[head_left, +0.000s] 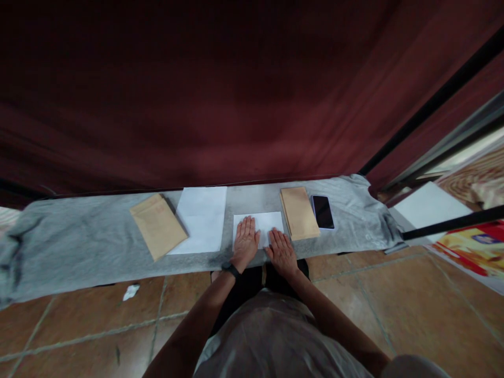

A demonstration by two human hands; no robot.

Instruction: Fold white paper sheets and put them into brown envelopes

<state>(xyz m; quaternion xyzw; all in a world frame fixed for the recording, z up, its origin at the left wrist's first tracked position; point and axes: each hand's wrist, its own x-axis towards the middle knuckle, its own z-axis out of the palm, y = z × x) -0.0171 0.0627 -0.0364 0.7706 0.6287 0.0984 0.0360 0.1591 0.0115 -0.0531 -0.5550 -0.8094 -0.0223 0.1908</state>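
A folded sheet of white paper lies crosswise on the grey cloth in front of me. My left hand presses flat on its left part, fingers stretched toward the far edge. On the right part rests my right hand, also flat with its fingers a little apart. Neither hand grips anything. Just right of the paper is a stack of brown envelopes. To the left lie larger white sheets, partly covered at their left side by another pile of brown envelopes.
A phone sits right of the envelope stack. Grey cloth covers the narrow bench, which backs onto a dark red panel. A black bar and a red-and-yellow box are at the right. Crumpled tissue lies on the tiled floor.
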